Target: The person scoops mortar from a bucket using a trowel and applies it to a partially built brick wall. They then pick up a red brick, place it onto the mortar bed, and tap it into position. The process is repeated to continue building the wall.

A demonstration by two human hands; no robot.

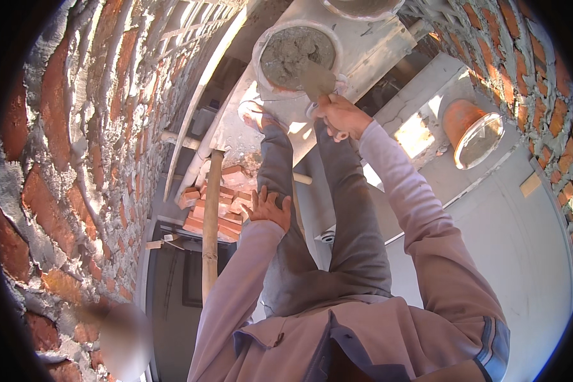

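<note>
My right hand (342, 116) is closed round the handle of a trowel (318, 80). The flat grey blade reaches over the near right rim of a round pan (257, 63), which holds wet grey mortar (296, 54). Whether the blade touches the mortar I cannot tell. My left hand (268, 208) rests on my left leg with its fingers spread and holds nothing. Both my feet are on the planks just this side of the pan.
Below my left hand's side lies a stack of red bricks (226, 210), with a bamboo pole (212, 216) beside it. Rough brick walls (76, 159) rise on both sides. An orange bucket (459, 121) lies tipped to the right. Another round pan (363, 9) stands at the far edge.
</note>
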